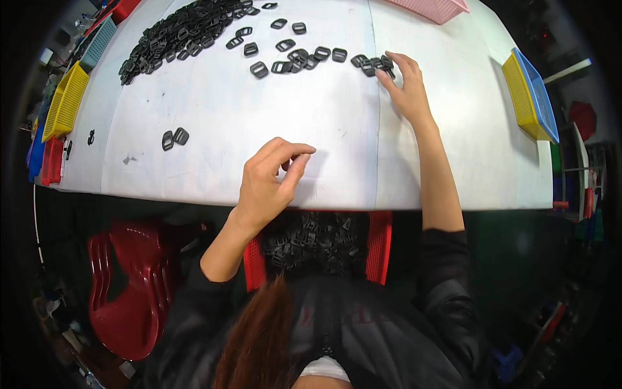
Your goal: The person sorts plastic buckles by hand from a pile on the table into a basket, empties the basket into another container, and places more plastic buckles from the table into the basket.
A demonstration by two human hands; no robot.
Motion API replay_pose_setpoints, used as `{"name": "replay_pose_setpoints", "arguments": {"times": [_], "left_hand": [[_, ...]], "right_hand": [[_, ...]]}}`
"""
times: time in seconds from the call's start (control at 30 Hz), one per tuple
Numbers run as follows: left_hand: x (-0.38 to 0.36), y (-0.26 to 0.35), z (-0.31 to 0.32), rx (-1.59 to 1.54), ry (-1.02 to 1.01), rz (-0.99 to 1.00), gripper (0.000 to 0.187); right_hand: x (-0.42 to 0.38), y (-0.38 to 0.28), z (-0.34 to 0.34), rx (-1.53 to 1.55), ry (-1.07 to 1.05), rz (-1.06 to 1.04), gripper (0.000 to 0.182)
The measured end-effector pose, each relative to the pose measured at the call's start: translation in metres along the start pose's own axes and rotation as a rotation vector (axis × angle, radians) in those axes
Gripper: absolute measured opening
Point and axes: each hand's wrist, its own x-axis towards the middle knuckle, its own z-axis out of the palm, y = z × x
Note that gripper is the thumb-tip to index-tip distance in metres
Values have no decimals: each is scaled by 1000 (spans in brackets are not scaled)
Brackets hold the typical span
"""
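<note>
Small black plastic buckles lie on the white table (pixel 246 123). A large pile of buckles (pixel 175 35) is at the upper left, with a loose row of buckles (pixel 298 57) to its right. My right hand (pixel 407 87) is at the row's right end, thumb and fingers apart around a small cluster of buckles (pixel 372 63). Nearer the front edge, my left hand (pixel 272 172) hovers over the table, its fingers curled and the index finger and thumb close together, with nothing visible between them. Two more buckles (pixel 175 138) lie to its left.
Below the table edge, a red basket (pixel 380 249) holds many black parts. Yellow (pixel 66 100) and red baskets (pixel 52 161) stand at the left, a blue-yellow basket (pixel 530 94) at the right, a pink basket (pixel 433 8) at the back. A red chair (pixel 133 292) is lower left.
</note>
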Motion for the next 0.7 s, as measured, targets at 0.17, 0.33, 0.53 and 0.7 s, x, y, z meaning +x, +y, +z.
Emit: {"name": "replay_pose_setpoints", "arguments": {"times": [0.17, 0.33, 0.53, 0.7], "left_hand": [[12, -18, -2, 12, 54, -60, 14], [11, -31, -2, 61, 23, -88, 14], [-1, -35, -5, 34, 37, -101, 14], [-19, -34, -12, 140, 30, -82, 20]], "right_hand": [[51, 0, 74, -142, -207, -75, 48], [26, -51, 84, 61, -273, -278, 36], [-31, -92, 30, 337, -490, -200, 24], [-71, -103, -26, 307, -329, -48, 20]]}}
